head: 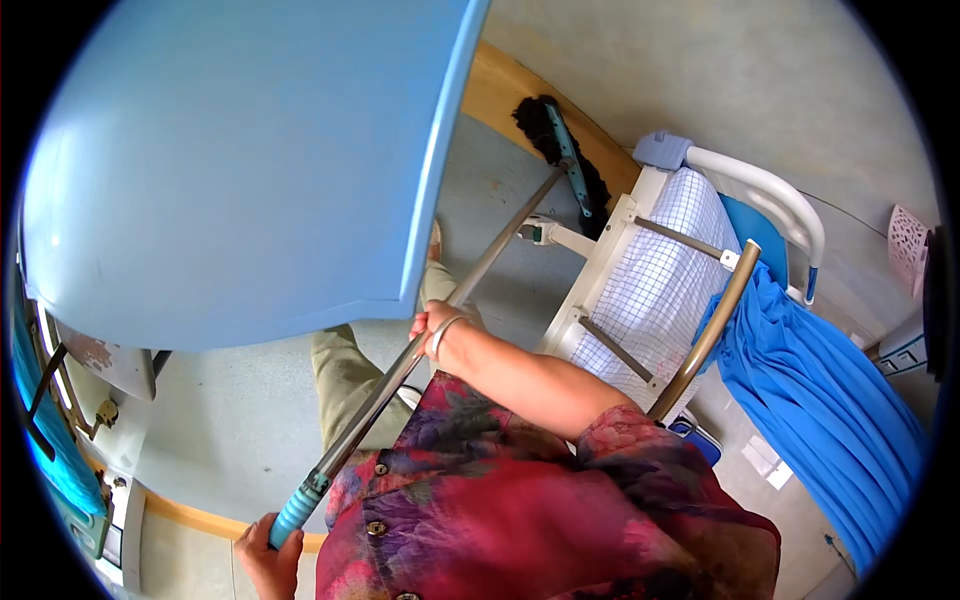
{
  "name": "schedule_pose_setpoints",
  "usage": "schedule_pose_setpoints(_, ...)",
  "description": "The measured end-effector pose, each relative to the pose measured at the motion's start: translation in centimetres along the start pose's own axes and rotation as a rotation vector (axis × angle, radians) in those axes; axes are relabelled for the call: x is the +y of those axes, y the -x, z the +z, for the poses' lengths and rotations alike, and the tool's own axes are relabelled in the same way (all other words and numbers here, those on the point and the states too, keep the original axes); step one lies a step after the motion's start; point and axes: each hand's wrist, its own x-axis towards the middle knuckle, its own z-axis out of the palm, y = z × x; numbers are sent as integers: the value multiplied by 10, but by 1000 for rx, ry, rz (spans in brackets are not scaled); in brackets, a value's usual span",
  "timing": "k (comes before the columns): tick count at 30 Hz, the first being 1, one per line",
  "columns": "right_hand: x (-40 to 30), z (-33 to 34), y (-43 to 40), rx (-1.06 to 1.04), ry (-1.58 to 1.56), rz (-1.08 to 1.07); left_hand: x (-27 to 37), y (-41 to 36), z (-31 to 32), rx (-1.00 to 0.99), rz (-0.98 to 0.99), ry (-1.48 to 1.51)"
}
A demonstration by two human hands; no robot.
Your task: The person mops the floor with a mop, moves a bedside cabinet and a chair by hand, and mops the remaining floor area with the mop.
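Observation:
A flat mop with a long metal pole (495,251) runs diagonally across the view. My left hand (270,555) is closed around the end of its ribbed turquoise grip (296,510). Farther up the pole, my right hand (439,326), with a bangle at the wrist, wraps round the bare metal. At the far end, the mop head has a turquoise frame (571,169) and a black fringe (536,127). It rests along the yellow-brown wall border (499,86), close to the bed's corner. Part of the fringe is hidden behind the frame.
A large light-blue panel (247,172) fills the upper left, its edge near my right hand. To the right stands a hospital bed with a checked sheet (645,262), a white frame and a brown-topped side rail (709,337). A blue curtain (817,390) hangs beyond it.

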Motion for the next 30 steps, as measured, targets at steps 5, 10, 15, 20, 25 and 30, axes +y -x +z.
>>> schedule_pose_setpoints(5,44,24,25,-243,-29,-87,-51,28,-18,58,-35,-10)
schedule_pose_setpoints(10,41,7,45,-440,-139,-112,-40,16,-35,-60,35,-73)
schedule_pose_setpoints(15,18,-45,15,-258,-193,-99,-17,-14,-14,-257,160,-96)
schedule_pose_setpoints(20,-27,-81,-11,-105,-302,-113,28,-72,16,-393,232,-89)
schedule_pose_setpoints(25,-100,-112,-62,-77,-384,-141,86,-126,70,-449,378,-52)
schedule_pose_setpoints(30,-166,-139,-105,52,-213,-191,122,-161,130,-531,333,-2)
